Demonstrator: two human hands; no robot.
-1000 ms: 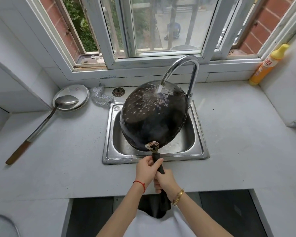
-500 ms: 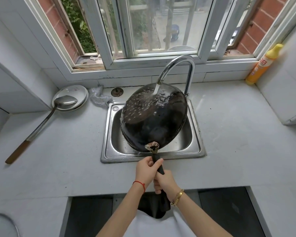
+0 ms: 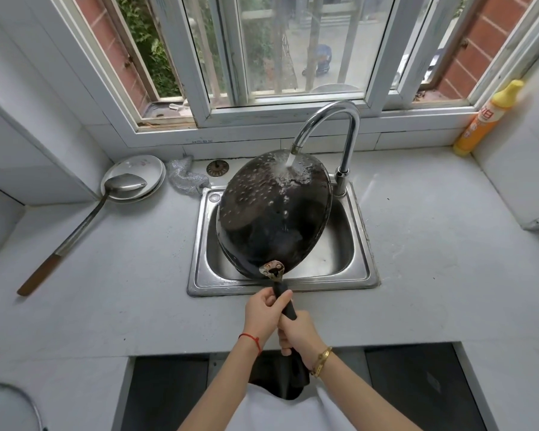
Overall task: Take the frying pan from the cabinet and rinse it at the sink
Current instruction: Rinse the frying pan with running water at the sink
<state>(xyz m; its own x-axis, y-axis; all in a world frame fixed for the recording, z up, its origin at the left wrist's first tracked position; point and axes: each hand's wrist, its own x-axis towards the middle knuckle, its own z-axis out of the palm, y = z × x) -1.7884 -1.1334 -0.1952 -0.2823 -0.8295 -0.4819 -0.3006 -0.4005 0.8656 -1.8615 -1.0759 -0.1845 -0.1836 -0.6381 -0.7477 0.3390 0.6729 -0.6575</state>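
A black frying pan (image 3: 271,219) is tilted up over the steel sink (image 3: 360,244), its inside facing me and beaded with droplets. Water runs from the curved chrome faucet (image 3: 330,119) onto the pan's upper rim. The pan's black handle (image 3: 285,301) points toward me across the sink's front edge. My left hand (image 3: 262,312) grips the handle nearer the pan. Just behind it, lower on the handle, my right hand (image 3: 297,334) is closed around it too.
Left of the sink, a long metal ladle (image 3: 84,225) rests on stacked plates (image 3: 134,177), next to a steel scourer (image 3: 185,178) and a drain plug (image 3: 218,168). A yellow-orange detergent bottle (image 3: 486,119) stands at the far right by the window. A white block (image 3: 523,181) sits on the right counter.
The pan has tipped slightly, so the water stream now lands nearer its upper rim. Both hands keep the same grip on the handle.
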